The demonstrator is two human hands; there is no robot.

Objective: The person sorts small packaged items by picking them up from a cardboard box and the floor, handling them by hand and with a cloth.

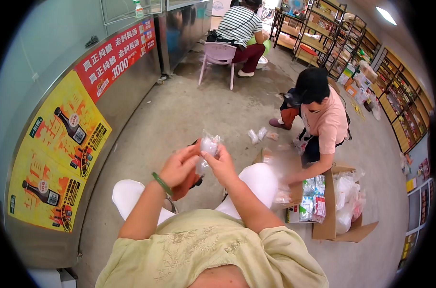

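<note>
Both of my hands meet in front of my knees around a small clear plastic packet (210, 145) with whitish contents. My left hand (180, 165), with a green bangle at the wrist, has its fingers against the packet's left side. On the other side, my right hand (219, 163) pinches the packet with the thumb across its front. A reddish-brown item (184, 186) with dark edges shows below my left hand; what it is I cannot make out. Several small clear packets (260, 135) lie on the floor ahead.
A person in a pink shirt (329, 120) crouches at the right, one arm reaching toward boxes. An open cardboard box (329, 211) holds plastic bags beside colourful packs (312, 199). Ahead, another person sits on a pink chair (219, 52). A metal counter (127, 122) runs along the left.
</note>
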